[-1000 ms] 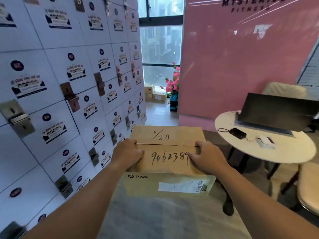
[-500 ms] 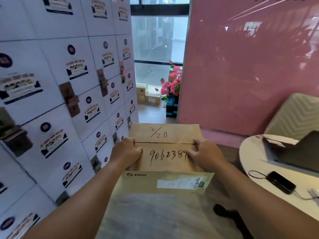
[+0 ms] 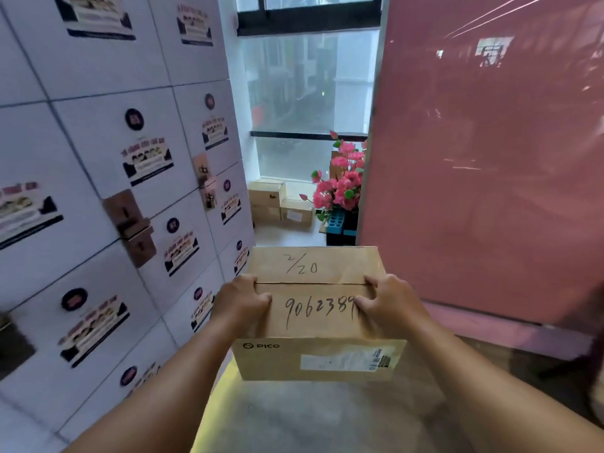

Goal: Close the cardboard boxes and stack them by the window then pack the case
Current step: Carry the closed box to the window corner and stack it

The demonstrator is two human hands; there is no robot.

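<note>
Along the left, a wall of white lockers (image 3: pixel 98 197) with stickers and brass-coloured latches, running from near to far toward the window (image 3: pixel 310 83).

Left hand (image 3: pixel 240 302) gripping the left side of the cardboard box (image 3: pixel 313 308), fingers curled over the top edge onto the lid, thumb side near the seam between the two flaps. Box held out in front at mid-height, off the floor, flaps shut and meeting along a straight seam across the top. On the far flap, handwritten "2/20"; on the near flap, handwritten "9062389", the last digit partly covered by the right fingers. On the near side face, a printed "PICO" mark at left and a white shipping label (image 3: pixel 346 359) at right.

Right hand (image 3: pixel 389 302) gripping the right side of the same box, fingers curled over the lid, mirroring the left.

Beyond the box, on the floor under the window, a small stack of cardboard boxes (image 3: pixel 277 204): two piled at left, a lower one just beside them at right. Right of those, pink artificial flowers (image 3: pixel 343 181) above a dark block with teal patches (image 3: pixel 340 223). Further right, a glossy pink wall panel (image 3: pixel 490 158) filling the right side, with blurred reflections across its upper part.
</note>
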